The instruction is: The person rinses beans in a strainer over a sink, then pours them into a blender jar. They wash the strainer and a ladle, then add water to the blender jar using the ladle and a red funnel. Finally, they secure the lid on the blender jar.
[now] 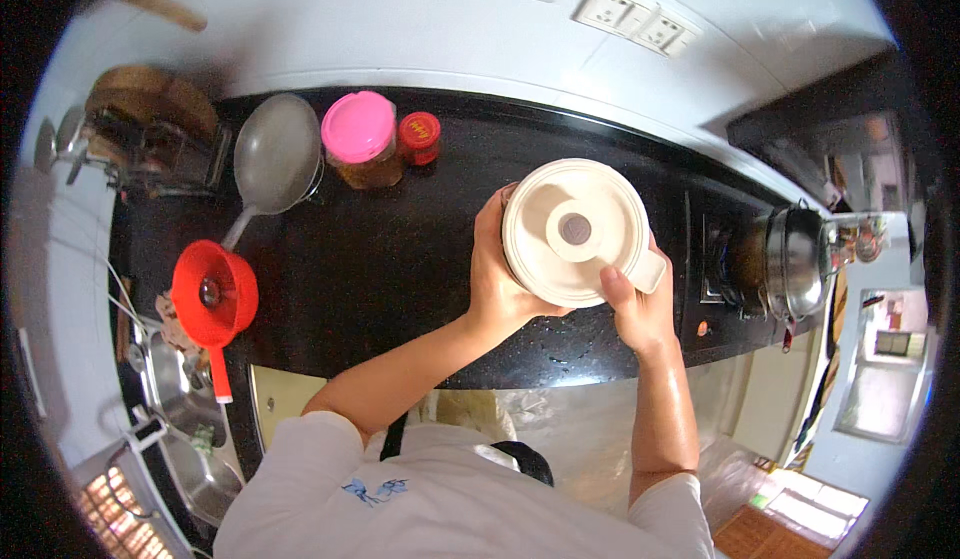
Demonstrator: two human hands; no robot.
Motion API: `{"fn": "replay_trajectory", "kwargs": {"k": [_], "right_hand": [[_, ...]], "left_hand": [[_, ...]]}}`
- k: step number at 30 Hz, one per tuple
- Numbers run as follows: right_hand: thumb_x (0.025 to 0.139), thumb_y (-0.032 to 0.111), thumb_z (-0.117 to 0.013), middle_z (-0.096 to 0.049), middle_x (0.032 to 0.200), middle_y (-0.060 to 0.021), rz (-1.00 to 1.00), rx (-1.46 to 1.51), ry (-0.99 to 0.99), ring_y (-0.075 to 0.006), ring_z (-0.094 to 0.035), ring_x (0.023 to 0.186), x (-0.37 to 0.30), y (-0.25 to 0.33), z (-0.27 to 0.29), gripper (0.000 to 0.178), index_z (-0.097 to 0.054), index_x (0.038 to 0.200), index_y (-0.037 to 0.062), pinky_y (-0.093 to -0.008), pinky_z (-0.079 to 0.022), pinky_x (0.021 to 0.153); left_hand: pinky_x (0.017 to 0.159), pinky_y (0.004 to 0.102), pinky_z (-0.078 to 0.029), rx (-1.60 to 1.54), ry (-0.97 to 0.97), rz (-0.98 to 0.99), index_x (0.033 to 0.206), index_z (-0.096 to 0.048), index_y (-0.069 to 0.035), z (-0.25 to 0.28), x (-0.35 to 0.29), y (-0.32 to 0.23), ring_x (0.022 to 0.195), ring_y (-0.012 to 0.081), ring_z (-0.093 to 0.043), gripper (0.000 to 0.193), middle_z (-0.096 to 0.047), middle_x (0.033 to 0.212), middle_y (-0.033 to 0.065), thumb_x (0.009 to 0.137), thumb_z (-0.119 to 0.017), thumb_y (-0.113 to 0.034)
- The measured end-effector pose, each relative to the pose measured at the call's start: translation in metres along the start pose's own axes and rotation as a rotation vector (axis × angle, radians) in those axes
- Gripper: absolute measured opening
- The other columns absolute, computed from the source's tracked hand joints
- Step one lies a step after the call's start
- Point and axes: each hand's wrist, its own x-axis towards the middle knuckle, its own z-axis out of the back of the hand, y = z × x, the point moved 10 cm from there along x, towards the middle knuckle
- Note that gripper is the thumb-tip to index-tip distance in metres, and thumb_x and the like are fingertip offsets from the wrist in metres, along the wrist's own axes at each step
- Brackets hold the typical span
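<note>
Between my two hands is a round cream-coloured lidded container (540, 269), held up over the black counter. Its lid has a raised ring with a grey disc in the middle, and a tab sticks out at the lower right. My left hand (492, 274) wraps round its left side, the fingers partly hidden behind it. On the right side, my right hand (643, 309) grips it with the thumb on the lid's edge beside the tab. The container's underside is out of sight.
A pink-lidded jar (360, 129), a small red-lidded jar (420, 137) and a grey frying pan (278, 154) stand along the back left. A red handled strainer (235, 304) is near the metal sink (180, 379). At the right, a steel pot (793, 259) sits on the stove.
</note>
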Motion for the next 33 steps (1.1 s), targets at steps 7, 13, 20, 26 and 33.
{"fn": "replay_trajectory", "kwargs": {"k": [7,13,20,26,33], "right_hand": [[0.075,0.035,-0.069,-0.062,0.114,-0.0217,0.008,0.082,-0.049,-0.0286,-0.062,0.108,-0.004,-0.028,0.026,0.071,-0.047,0.131,-0.001,-0.0356,-0.047,0.091],[0.075,0.035,-0.068,-0.065,0.109,-0.02,-0.049,0.093,-0.083,-0.0269,-0.064,0.103,-0.008,-0.046,0.036,0.068,-0.049,0.129,-0.0016,-0.0351,-0.049,0.088],[0.077,0.049,-0.065,-0.066,0.103,-0.0205,-0.017,-0.002,-0.172,-0.0309,-0.066,0.098,-0.011,-0.046,0.047,0.069,-0.053,0.124,0.0002,-0.0371,-0.051,0.082],[0.086,0.071,-0.038,-0.058,0.122,-0.0175,0.139,0.104,-0.364,-0.0261,-0.056,0.113,-0.036,-0.067,0.056,0.084,-0.05,0.129,0.0002,-0.0366,-0.044,0.092],[0.099,0.055,-0.021,-0.051,0.132,-0.0165,-0.073,0.351,-0.678,-0.0257,-0.046,0.123,-0.103,-0.128,0.042,0.068,-0.046,0.133,0.0018,-0.0406,-0.035,0.103]], "left_hand": [[0.107,0.0439,-0.033,0.04,0.06,-0.003,0.143,-0.016,0.0,-0.032,-0.012,0.015,0.128,0.0299,-0.041,0.132,-0.037,0.139,0.0192,0.047,-0.092,-0.047],[0.107,0.0451,-0.033,0.204,0.193,0.036,0.142,-0.012,0.003,-0.043,-0.005,0.003,0.129,0.0352,-0.039,0.134,-0.036,0.139,0.0222,0.045,-0.093,-0.042],[0.105,0.0669,-0.02,0.518,0.6,-0.293,0.143,-0.029,-0.009,-0.071,0.04,-0.067,0.137,0.0422,-0.024,0.123,-0.027,0.148,0.0187,0.044,-0.087,-0.052],[0.1,0.0437,-0.042,0.476,0.796,-0.364,0.124,-0.056,-0.009,-0.087,0.059,-0.073,0.119,0.0315,-0.048,0.085,-0.05,0.125,0.0126,0.048,-0.089,-0.029],[0.099,0.0334,-0.041,0.024,0.744,0.206,0.133,-0.045,0.004,-0.059,0.106,-0.026,0.115,0.0242,-0.054,0.075,-0.055,0.123,0.0157,0.08,-0.068,-0.044]]}}
